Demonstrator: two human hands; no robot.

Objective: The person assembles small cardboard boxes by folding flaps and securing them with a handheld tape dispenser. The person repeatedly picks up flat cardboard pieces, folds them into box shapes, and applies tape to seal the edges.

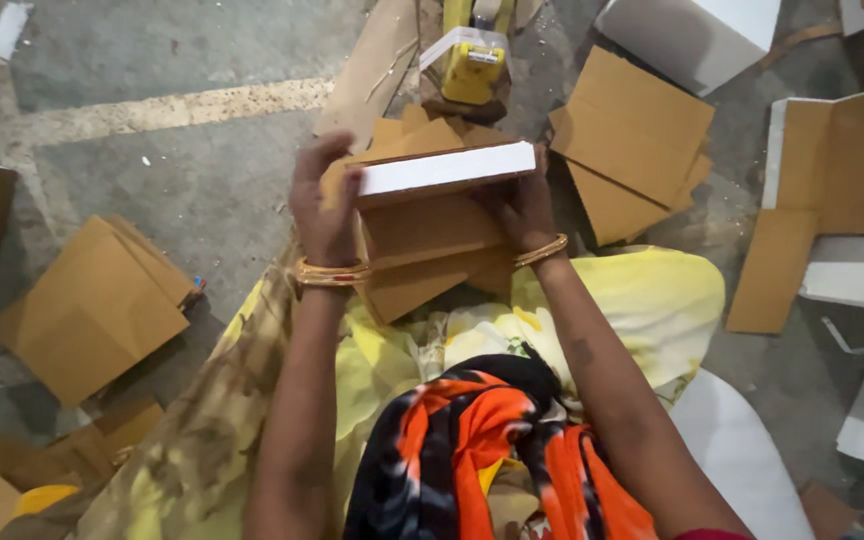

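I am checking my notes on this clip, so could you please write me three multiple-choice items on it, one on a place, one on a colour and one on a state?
1. Where does the yellow tool lie?
A. On the floor beyond the hands
B. On the person's lap
C. On the cardboard stack at the left

2. What colour is the upper edge of the folded box in the hands?
A. Blue
B. White
C. Black

3. How is the folded box held?
A. By the left hand alone
B. It lies on the floor untouched
C. Between both hands, one at each end

Answers:
1. A, as it sits at the top of the view, past the box.
2. B, as the edge facing the camera is white over brown card.
3. C, as the left hand grips one end and the right hand the other.
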